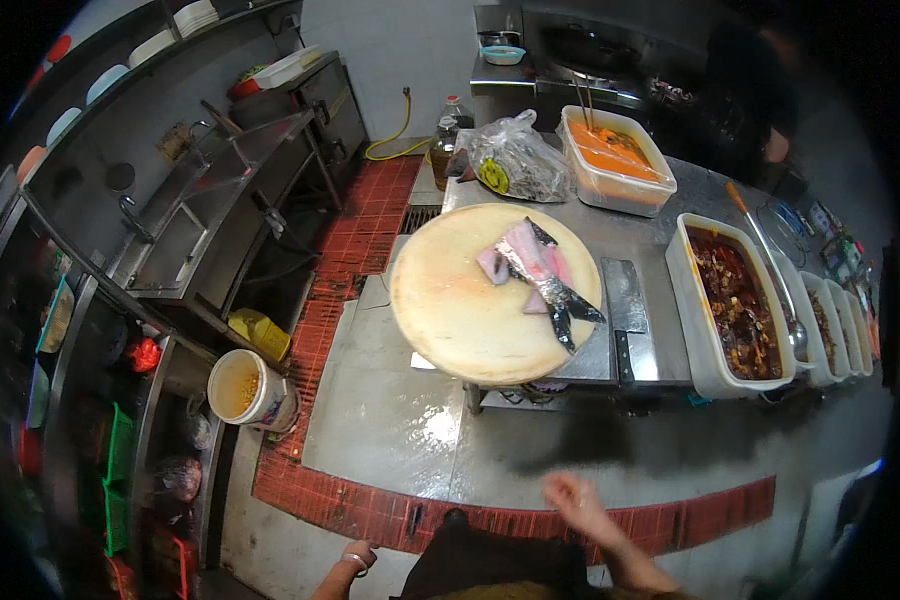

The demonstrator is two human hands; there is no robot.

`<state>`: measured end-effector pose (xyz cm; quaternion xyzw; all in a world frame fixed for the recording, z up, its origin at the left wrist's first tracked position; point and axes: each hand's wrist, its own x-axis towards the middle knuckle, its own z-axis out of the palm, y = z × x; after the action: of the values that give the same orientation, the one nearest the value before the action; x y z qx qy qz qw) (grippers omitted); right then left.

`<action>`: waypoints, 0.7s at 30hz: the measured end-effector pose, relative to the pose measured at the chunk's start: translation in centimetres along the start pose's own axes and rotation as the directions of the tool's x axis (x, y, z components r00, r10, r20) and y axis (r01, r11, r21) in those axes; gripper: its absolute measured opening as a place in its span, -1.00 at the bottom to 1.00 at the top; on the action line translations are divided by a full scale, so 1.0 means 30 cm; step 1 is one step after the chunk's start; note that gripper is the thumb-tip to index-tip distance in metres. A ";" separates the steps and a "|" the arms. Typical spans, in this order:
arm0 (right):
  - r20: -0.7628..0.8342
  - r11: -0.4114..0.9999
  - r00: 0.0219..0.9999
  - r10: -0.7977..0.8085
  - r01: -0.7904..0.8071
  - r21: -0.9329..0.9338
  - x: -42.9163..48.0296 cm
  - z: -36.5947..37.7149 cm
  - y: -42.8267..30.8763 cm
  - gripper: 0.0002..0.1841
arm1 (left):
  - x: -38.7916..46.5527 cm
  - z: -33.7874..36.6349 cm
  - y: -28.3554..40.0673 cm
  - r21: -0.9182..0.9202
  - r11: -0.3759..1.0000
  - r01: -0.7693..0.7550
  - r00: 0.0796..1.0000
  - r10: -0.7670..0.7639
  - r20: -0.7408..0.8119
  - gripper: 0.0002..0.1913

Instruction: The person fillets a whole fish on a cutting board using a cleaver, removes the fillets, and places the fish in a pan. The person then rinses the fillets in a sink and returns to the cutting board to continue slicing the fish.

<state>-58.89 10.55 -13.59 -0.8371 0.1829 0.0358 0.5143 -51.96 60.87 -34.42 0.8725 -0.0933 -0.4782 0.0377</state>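
My left hand (363, 553), with a ring-shaped bangle at the wrist, hangs low beside my dark apron, and its fingers are too small to read. My right hand (570, 499) is blurred in front of me, above the red floor strip, fingers seemingly curled, touching nothing that shows. Beyond both hands, a round chopping board (450, 315) lies on the steel table. Pieces of raw fish with a dark tail (544, 281) rest on its right part. A cleaver (625, 300) with a black handle lies flat just right of the board.
Right of the cleaver stand a tub of dark red sauce (739, 300), a ladle (769, 255) and smaller tubs. Behind the board are a plastic bag (521, 161) and a tub of orange liquid (615, 154). A white bucket (236, 386) stands left. Another person is at the back right.
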 end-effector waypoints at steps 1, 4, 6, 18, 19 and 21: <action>-0.063 0.995 0.996 -0.061 0.066 0.077 0.043 -0.026 -0.090 -0.80 | -0.057 -0.023 -0.051 -0.046 0.999 0.022 1.000 -0.021 0.006 -0.64; -0.235 0.958 0.929 -0.285 0.273 -0.083 0.211 -0.103 -0.333 -0.80 | -0.198 -0.122 -0.171 -0.156 0.986 0.065 0.998 -0.066 -0.003 -0.59; -0.365 0.886 0.825 -0.431 0.311 -0.344 0.330 -0.147 -0.455 -0.79 | -0.249 -0.222 -0.214 -0.247 0.968 0.041 0.991 -0.072 -0.117 -0.60; -0.383 0.804 0.806 -0.450 0.179 -0.568 0.887 -0.290 -0.561 -0.56 | -0.146 -0.969 -0.056 -0.231 0.942 -0.245 0.882 0.117 -0.457 -0.62; -0.436 0.835 0.814 -0.384 0.104 -0.541 0.908 -0.298 -0.548 -0.55 | -0.123 -1.027 -0.058 -0.225 0.945 -0.237 0.886 0.115 -0.449 -0.63; -0.580 0.802 0.761 -0.291 -0.137 -0.581 0.924 -0.340 -0.517 -0.43 | -0.124 -1.082 -0.097 -0.262 0.943 -0.205 0.888 0.066 -0.455 -0.62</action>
<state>-29.09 0.43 -2.53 -0.9213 0.2909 -0.2209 0.1332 -26.24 63.69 -14.27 0.9327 -0.0694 -0.2735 0.2246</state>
